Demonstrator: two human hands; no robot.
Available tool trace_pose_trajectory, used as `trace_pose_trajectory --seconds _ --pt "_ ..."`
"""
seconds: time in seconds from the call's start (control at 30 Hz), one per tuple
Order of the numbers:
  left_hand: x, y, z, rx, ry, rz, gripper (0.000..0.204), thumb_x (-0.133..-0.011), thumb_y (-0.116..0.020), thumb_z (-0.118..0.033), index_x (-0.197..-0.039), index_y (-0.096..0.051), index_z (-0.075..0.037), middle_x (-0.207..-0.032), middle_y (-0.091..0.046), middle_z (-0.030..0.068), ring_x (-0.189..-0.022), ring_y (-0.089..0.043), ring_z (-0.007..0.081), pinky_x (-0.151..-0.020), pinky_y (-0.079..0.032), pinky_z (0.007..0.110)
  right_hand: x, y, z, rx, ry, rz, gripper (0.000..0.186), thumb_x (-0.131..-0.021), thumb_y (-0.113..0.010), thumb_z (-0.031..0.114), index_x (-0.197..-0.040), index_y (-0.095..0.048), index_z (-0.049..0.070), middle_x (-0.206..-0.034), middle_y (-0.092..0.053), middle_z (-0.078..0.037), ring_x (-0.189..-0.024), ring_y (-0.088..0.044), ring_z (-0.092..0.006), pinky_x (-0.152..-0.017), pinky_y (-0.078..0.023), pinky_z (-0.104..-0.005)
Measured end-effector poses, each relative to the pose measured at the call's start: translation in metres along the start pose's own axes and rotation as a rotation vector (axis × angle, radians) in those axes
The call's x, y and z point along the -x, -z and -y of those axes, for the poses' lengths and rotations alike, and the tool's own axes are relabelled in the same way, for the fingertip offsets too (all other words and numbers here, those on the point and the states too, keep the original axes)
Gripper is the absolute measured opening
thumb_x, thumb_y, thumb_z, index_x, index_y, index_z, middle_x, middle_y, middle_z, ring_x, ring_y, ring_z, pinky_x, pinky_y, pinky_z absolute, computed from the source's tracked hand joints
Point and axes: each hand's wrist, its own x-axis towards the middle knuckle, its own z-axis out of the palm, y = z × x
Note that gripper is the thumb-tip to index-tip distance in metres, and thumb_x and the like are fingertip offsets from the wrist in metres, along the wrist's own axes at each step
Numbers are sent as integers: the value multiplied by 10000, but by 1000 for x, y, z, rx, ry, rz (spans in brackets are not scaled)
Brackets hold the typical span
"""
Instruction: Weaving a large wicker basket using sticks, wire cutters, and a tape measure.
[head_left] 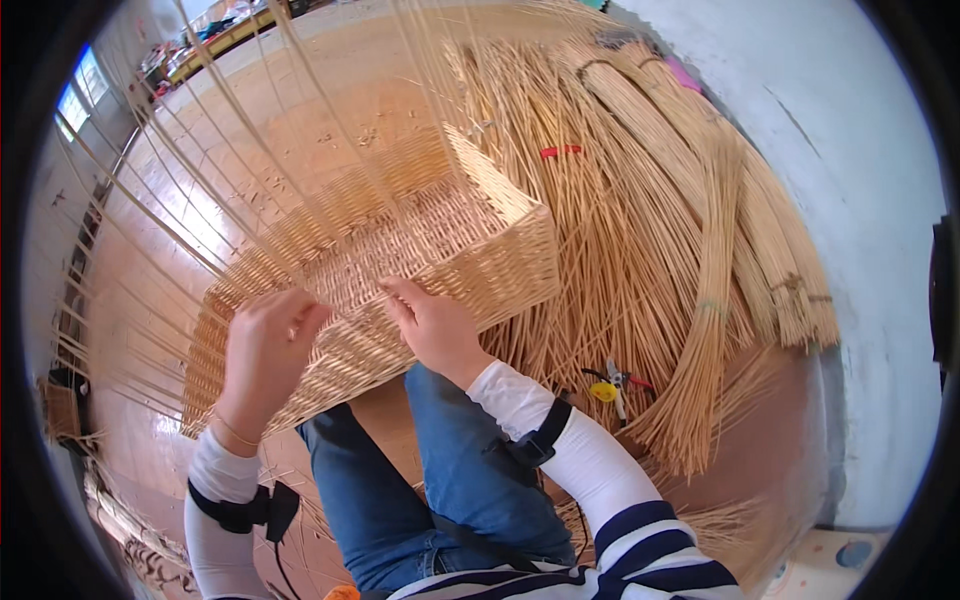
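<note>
A rectangular wicker basket (520, 262) of pale woven rods sits tilted before my knees, with long upright stakes (245, 125) rising from its left part. My left hand (268, 345) is over the near rim toward the left, its fingers curled in; whatever they hold is hidden. Farther right along the same near wall, my right hand (437, 325) grips the rim, thumb and forefinger at the top edge, the other fingers out of sight.
A heap of loose willow rods (610, 230) lies to the right of the basket, with tied bundles (790, 300) along the wall. Pruning shears (617, 385) and a yellow tape measure (603, 391) rest by the rods. Rod clippings (370, 138) litter the floor beyond.
</note>
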Motion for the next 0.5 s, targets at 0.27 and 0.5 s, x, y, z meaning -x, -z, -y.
trace_pose_trajectory --seconds 0.27,0.5 --pt "22 -76 -38 44 -486 -61 92 -786 -692 -88 -826 -631 -32 -964 -652 94 -946 -596 301 -880 -444 434 138 148 -121 49 -318 -93 322 -938 -587 246 -1203 -626 67 -880 -701 -187 -779 -693 -335 -670 -537 -387" --pt "98 -123 1 44 -375 170 103 -776 -699 -127 -824 -645 -54 -1120 -638 110 -1108 -567 306 -994 -413 485 282 156 -310 756 -479 -2 323 -860 -606 180 -1145 -592 30 -1094 -622 -218 -1046 -573 -415 -889 -469 -485"
